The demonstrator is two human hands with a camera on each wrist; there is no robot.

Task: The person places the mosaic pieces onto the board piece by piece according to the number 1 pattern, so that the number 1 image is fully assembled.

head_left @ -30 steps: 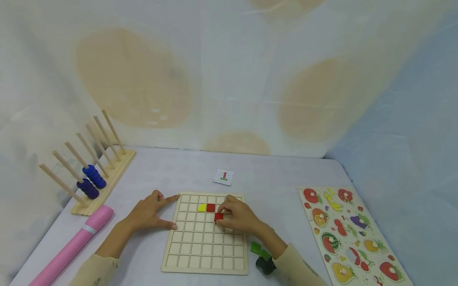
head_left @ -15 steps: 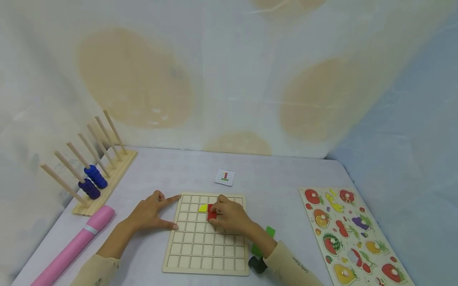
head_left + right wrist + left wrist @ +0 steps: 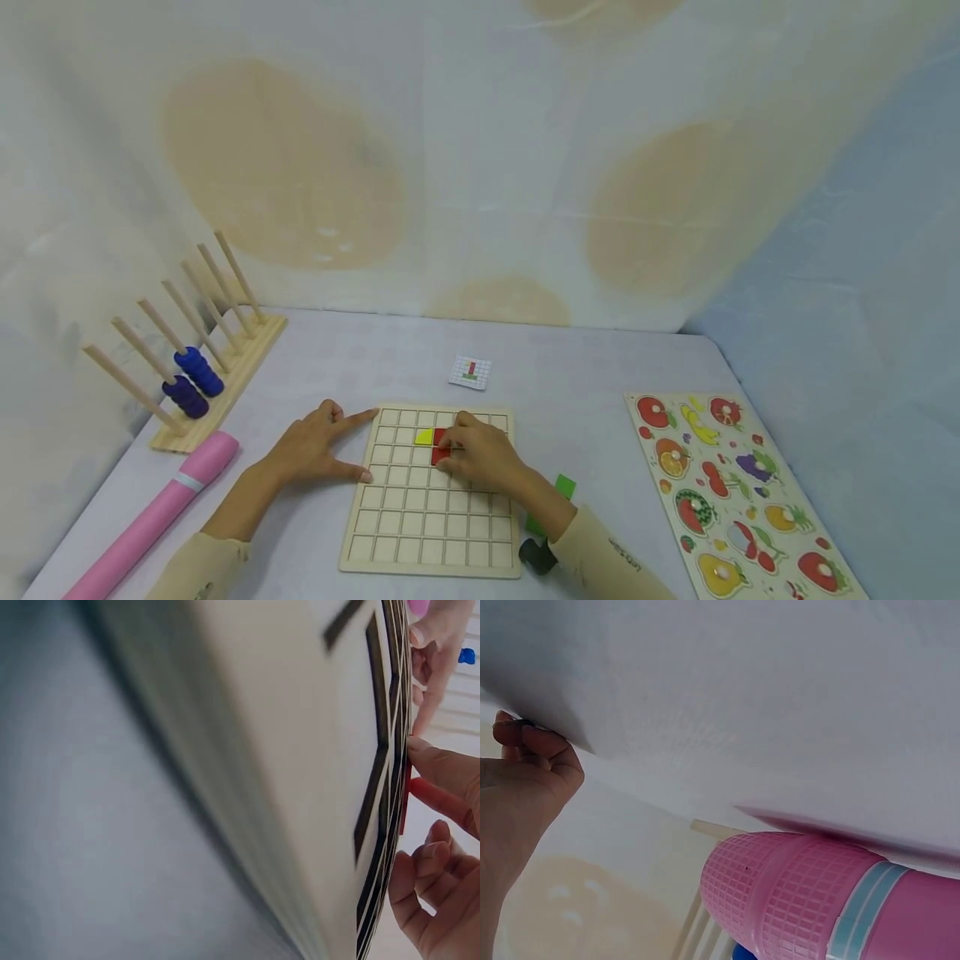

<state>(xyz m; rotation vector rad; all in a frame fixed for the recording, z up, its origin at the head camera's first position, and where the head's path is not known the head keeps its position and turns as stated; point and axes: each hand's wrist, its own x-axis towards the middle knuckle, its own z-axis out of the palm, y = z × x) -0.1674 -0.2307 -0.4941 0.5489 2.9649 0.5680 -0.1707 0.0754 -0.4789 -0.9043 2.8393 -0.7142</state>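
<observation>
A pale wooden grid board (image 3: 412, 525) lies on the table. My left hand (image 3: 311, 446) rests at its left side, with index finger and thumb spread and extended to the edge. With thumb and fingers, my right hand (image 3: 483, 454) pinches a red square tile (image 3: 439, 457) down at the grid. That red tile (image 3: 406, 799) also shows edge-on at the fingertips in the right wrist view. Directly above it is another red tile (image 3: 439, 435), partly covered by my fingers. To that one's left lies a yellow rounded piece (image 3: 424, 437).
Behind the board lies a small pattern card (image 3: 470, 372). Green tiles (image 3: 565, 487) show beside my right forearm. A fruit puzzle board (image 3: 720, 492) is at right. A peg stand (image 3: 225, 367) with blue rings and a pink cylinder (image 3: 153, 517) stand and lie at left.
My right hand has moved left with the red tile, which now sits just below the other red one. During the last half second it hardly moves. My left hand has stayed in place.
</observation>
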